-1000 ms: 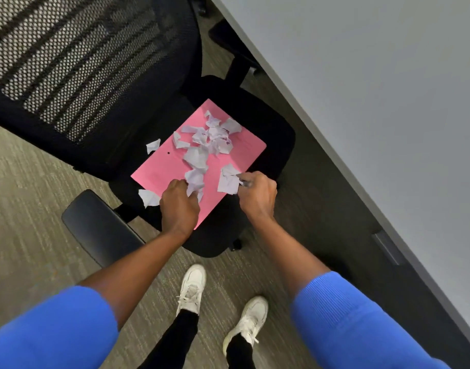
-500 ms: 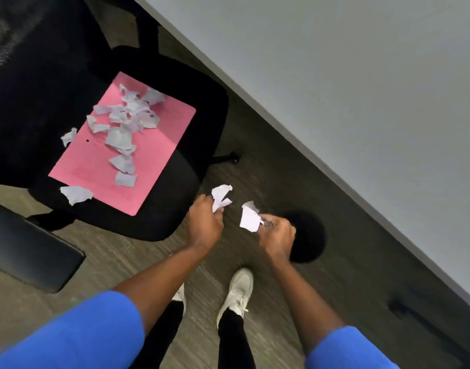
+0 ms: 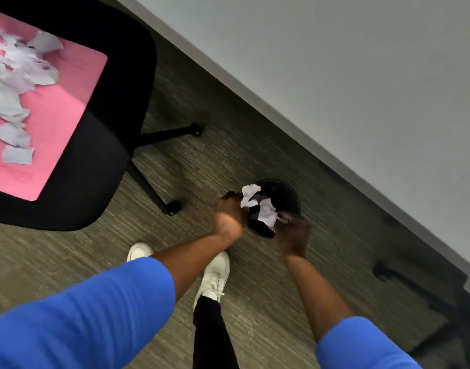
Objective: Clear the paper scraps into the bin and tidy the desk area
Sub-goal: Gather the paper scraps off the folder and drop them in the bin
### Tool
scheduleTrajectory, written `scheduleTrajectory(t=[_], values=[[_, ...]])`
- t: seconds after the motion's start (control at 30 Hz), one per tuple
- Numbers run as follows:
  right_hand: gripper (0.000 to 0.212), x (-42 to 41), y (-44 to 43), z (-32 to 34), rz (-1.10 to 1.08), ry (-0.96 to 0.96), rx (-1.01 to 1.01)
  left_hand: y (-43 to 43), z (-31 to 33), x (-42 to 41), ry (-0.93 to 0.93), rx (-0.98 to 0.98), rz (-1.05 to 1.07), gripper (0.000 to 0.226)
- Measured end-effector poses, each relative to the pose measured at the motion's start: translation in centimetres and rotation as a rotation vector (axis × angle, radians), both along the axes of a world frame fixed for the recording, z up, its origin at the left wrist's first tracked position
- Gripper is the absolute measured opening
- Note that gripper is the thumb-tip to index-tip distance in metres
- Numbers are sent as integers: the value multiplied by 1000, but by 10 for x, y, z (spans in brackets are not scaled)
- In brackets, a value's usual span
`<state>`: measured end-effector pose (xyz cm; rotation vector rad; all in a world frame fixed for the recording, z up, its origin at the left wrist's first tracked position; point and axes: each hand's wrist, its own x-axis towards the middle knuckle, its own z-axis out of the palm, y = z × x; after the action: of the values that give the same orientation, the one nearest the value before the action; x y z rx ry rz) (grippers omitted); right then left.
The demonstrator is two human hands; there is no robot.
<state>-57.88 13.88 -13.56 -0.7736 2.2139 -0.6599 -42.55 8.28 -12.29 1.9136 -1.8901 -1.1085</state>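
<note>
I am holding both hands over the black bin (image 3: 284,194), which is standing on the carpet beside the grey desk (image 3: 361,75). My left hand (image 3: 229,215) is sitting at the bin's near-left rim, fingers curled tight around a crumpled white scrap (image 3: 249,195) that is sticking up above the bin's mouth. My right hand (image 3: 292,237) is hanging at the bin's near-right rim, fingers pinching a second scrap (image 3: 267,214) that is dangling over the opening; a thin dark object seems to be poking out of that grip too, but it is too blurred for me to tell what it is. Well to the left of the bin, the black chair (image 3: 108,145) is carrying a pink folder (image 3: 63,107), and the remaining paper scraps (image 3: 12,83) are lying scattered across it.
</note>
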Motion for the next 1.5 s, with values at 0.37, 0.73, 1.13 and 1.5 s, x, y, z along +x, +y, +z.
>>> scheduleTrajectory(t=[0.37,0.73,1.13,1.5], values=[[21,-57,-4,-86,110,68,134,1,-89,-63,94,136,-85,50],[33,-67,-12,-90,217,84,236,-7,-114,-61,86,421,-385,91],[24,22,-36,-13,347,165,67,-25,-19,18,-170,452,-320,47],[54,149,-120,70,584,-23,52,-51,95,166,-94,219,167,20]])
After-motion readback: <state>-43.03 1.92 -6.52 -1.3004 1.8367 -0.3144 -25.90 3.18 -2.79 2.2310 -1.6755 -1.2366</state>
